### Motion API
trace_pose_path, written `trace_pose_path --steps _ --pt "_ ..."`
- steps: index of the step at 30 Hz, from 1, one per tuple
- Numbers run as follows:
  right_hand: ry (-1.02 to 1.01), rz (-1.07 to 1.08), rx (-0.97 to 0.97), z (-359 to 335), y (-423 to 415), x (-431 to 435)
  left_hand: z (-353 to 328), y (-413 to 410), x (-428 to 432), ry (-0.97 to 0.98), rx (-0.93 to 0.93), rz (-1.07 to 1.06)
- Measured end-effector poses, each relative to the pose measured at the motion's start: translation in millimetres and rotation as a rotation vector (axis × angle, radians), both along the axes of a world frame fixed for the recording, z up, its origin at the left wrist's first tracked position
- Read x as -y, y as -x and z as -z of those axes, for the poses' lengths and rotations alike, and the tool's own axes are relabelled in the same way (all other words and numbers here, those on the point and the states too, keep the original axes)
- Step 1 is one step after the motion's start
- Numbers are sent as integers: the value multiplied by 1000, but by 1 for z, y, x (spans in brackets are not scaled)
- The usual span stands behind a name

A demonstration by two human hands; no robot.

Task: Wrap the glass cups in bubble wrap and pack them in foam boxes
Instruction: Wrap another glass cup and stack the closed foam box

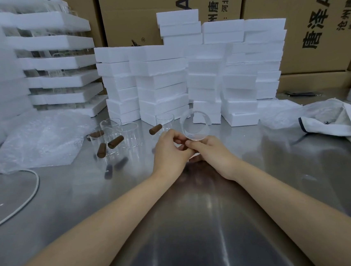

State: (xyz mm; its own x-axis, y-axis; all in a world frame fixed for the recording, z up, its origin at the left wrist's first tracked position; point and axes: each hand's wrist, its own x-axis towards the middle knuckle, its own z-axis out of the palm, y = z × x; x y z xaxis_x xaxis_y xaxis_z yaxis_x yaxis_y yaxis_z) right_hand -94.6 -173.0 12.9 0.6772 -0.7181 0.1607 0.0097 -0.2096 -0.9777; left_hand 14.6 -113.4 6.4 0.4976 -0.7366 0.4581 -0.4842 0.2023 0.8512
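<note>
Both hands are together at mid-tabletop, fingertips meeting. The left hand (170,149) and right hand (214,152) each pinch the lower edge of one clear round glass cup (195,127). It is held just above and beyond the knuckles, tilted so that its circular outline faces the viewer. How far the fingers reach round the cup cannot be told.

Beyond and to the left of the left hand stands a cluster of clear glass cups with brown wooden handles (115,136), some upright and some tipped. One more stands just beyond the left hand. Further left lies a crumpled sheet of clear bubble wrap (40,141), and nearer on that side a white cable (29,196) curves across the surface.

Directly beyond both hands rise stacks of white rectangular foam boxes (161,80), with their front edges near the held cup. Brown printed cardboard cartons (309,23) stand behind them. Well to the right of the right hand a white cloth bag (340,121) lies slumped.

The reflective steel tabletop (199,216) is bare between and on either side of the forearms, back to the near edge.
</note>
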Motion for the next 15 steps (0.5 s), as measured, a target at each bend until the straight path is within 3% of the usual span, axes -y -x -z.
trace_pose_path --steps 8,15 --pt "76 13 -42 3 -2 3 3 -4 3 -81 -35 8" --pt "-5 32 31 7 -4 8 2 -4 2 -131 -35 41"
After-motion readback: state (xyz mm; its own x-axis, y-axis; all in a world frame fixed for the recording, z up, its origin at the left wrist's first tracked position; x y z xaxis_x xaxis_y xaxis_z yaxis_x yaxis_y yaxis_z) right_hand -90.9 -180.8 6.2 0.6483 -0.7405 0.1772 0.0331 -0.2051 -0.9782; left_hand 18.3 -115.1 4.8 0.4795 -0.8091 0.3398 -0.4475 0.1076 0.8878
